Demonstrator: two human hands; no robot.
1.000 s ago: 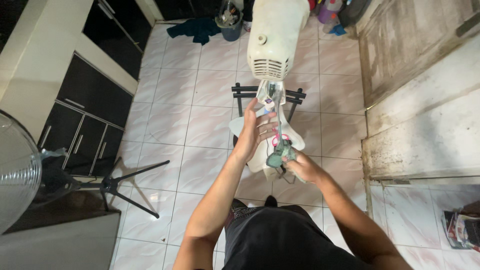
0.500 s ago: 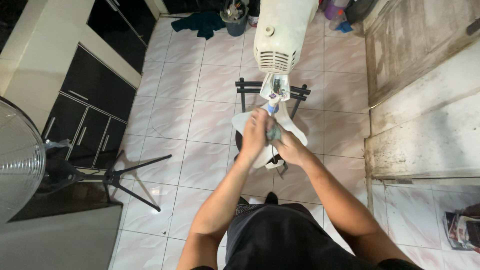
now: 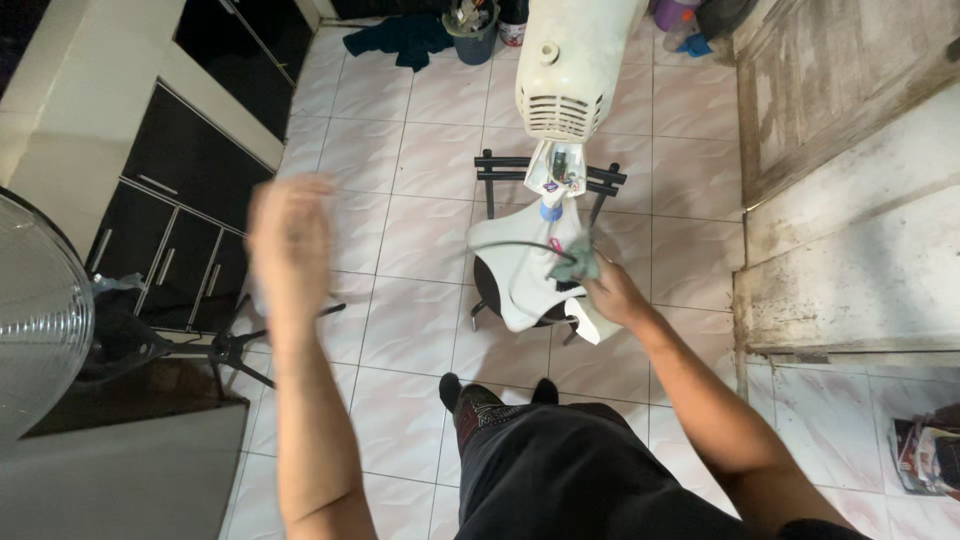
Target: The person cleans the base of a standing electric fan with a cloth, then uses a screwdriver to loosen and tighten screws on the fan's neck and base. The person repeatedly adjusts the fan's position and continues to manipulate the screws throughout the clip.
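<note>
A white fan motor housing (image 3: 575, 60) stands upright on its stand above a black stool (image 3: 500, 170), with its lower casing open and small parts and wires showing at the neck (image 3: 557, 175). Loose white plastic cover pieces (image 3: 515, 270) lie on the stool below it. My right hand (image 3: 610, 295) is closed on a grey-green cloth (image 3: 578, 262) pressed against the stand just under the neck. My left hand (image 3: 290, 240) is raised off to the left, blurred, fingers apart and holding nothing.
A round wire fan grille (image 3: 35, 320) sits at the far left beside a black cross-shaped fan base (image 3: 230, 345). Dark cabinet doors (image 3: 180, 190) line the left. A worn concrete step (image 3: 850, 250) runs on the right. A bucket (image 3: 470, 25) and dark cloth (image 3: 400, 40) lie at the back.
My left hand has left the fan stand and swung out to the left. My right hand stays at the stand with the cloth.
</note>
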